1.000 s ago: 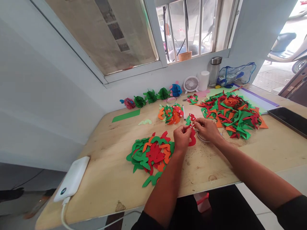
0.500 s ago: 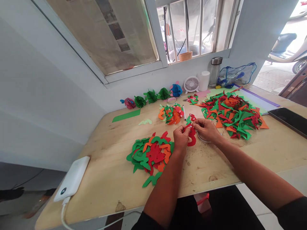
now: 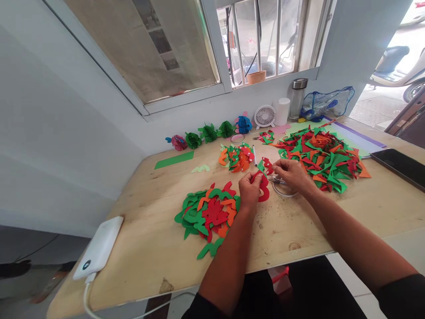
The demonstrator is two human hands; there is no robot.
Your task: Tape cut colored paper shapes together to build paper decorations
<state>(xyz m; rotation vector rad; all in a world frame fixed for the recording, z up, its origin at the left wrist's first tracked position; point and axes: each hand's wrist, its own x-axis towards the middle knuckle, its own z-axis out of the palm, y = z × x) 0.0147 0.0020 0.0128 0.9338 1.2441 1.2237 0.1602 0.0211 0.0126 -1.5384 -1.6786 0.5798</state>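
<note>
Pinched in my left hand (image 3: 249, 189) is a curved red paper cutout (image 3: 264, 191), held just above the wooden table. My right hand (image 3: 290, 174) is closed, fingertips together, to the right of the cutout and apart from it; what it holds, if anything, is too small to make out. Below the right fingers lies a ring-shaped white item (image 3: 283, 190) with something metallic at its left side. Small red pieces with white squares (image 3: 267, 165) sit just beyond my hands. A heap of green, red and orange cutouts (image 3: 212, 212) is left of my left forearm.
Paper scraps (image 3: 327, 155) are piled at the right, near a black phone (image 3: 400, 166). Behind stand folded paper figures (image 3: 209, 132), a fan (image 3: 264, 116) and a glass bottle (image 3: 298, 99). A white power bank (image 3: 99, 248) lies at the table's left edge.
My right hand has moved off the red cutout, slightly right and up, uncovering more of the ring-shaped item and the small red pieces. My left hand still holds the cutout.
</note>
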